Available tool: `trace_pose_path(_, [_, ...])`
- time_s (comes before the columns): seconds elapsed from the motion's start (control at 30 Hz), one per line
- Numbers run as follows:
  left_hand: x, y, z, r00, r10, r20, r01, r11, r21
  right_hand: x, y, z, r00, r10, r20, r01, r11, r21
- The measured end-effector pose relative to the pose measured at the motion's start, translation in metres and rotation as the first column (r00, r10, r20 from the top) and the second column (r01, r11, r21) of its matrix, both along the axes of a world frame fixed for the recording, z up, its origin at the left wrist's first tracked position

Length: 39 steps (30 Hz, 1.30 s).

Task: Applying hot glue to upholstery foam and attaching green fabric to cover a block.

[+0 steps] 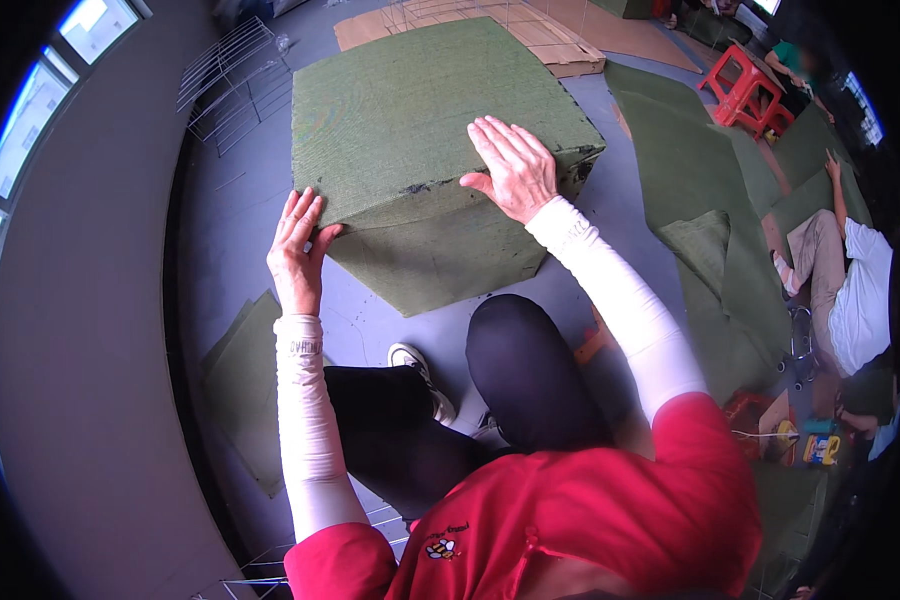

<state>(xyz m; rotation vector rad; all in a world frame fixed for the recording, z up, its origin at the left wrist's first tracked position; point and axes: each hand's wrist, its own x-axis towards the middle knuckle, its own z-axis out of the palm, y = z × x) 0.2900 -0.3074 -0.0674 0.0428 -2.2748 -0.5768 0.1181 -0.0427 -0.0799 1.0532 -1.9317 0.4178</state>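
Note:
A large box-shaped piece covered in green cloth (410,110) stands on the floor in front of my knees. Dark, ragged smears run along its near top edge and its right corner. My left hand (298,255) rests at the near left corner, fingers laid up over the edge and thumb against the side. Flat on the top, close to the near edge, lies my right hand (515,172) with its fingers straight and the thumb apart. Neither hand has anything in its grasp.
Green sheets (670,160) spread over the floor at right, and more (245,390) lie at left. A wire rack (232,80) stands near the wall. Flat cardboard (570,55) lies behind the box. Red stools (742,90) and a seated person (860,290) are at right.

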Motion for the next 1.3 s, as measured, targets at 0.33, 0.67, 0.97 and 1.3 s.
trace_pose_path(0.33, [-0.003, 0.006, -0.001, 0.997, -0.067, 0.029, 0.065, 0.996, 0.068, 0.036, -0.079, -0.007, 0.993, 0.111, 0.037, -0.110, 0.993, -0.028])
trace_pose_path(0.67, [-0.008, 0.016, -0.018, 0.999, -0.029, 0.020, 0.032, 0.986, -0.165, 0.004, -0.068, -0.022, 0.953, 0.239, -0.188, -0.250, 0.968, -0.035])
trace_pose_path(0.97, [-0.037, 0.071, -0.007, 0.997, 0.074, 0.006, -0.069, 0.959, -0.276, -0.041, -0.041, -0.009, 0.949, 0.308, -0.072, -0.314, 0.945, -0.092])
trace_pose_path(1.3, [-0.049, 0.089, -0.014, 0.997, 0.061, -0.036, -0.068, 0.961, -0.268, -0.060, -0.036, -0.010, 0.940, 0.337, -0.046, -0.340, 0.936, -0.089])
